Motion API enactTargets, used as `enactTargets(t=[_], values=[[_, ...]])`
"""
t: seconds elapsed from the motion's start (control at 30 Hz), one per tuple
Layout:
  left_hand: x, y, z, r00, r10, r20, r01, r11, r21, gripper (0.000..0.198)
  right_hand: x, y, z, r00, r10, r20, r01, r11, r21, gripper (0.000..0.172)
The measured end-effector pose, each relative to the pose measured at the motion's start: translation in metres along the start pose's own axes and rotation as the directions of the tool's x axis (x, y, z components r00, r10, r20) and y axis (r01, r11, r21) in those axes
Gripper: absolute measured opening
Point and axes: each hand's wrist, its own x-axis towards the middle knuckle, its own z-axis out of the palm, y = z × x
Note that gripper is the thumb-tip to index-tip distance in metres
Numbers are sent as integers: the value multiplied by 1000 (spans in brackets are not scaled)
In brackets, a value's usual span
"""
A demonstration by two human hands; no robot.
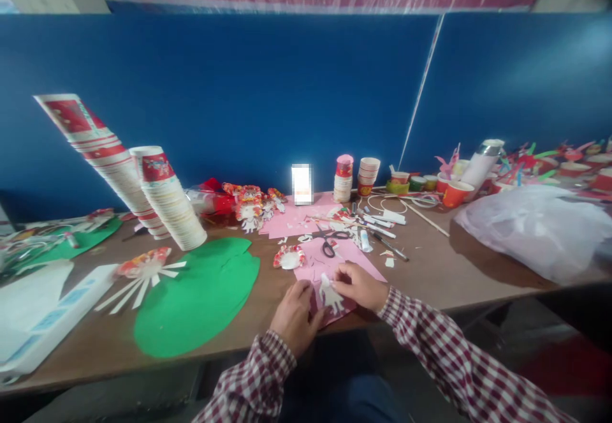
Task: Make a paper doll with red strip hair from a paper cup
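A white paper cut-out figure point(331, 298) lies on the pink paper point(368, 266) near the table's front edge. My right hand point(361, 285) pinches the figure near its upper right side with thumb and forefinger. To its left rests my left hand point(293, 318), fingers bent loosely and thumb apart, the thumb tip close to the figure's lower edge. Whether that thumb touches the figure is hard to tell. Black-handled scissors point(327, 248) lie just beyond. A red-and-white cup piece point(289, 257) sits left of them.
Tall stacks of paper cups point(168, 200) lean at the left, behind a green paper shape point(201, 302). Markers point(379, 230) and scraps lie past the scissors. A glowing phone point(302, 184) stands at the back. Right are a white plastic bag point(540, 231) and a bottle point(482, 168).
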Motion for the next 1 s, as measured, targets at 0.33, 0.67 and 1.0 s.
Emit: enactTargets(t=[0.33,0.67,1.0], values=[[42,-45,-40,972,-177,-151,199,969,143,33,-9,10,0,988,147,41,-152,920,360,21],[80,-79,-30,853,-515,81,511,857,63,18,-16,13,-8,989,128,77,-149,889,432,25],[67,-61,-31,802,-597,-11,531,722,-444,37,-14,14,-5,995,89,53,-104,890,445,25]])
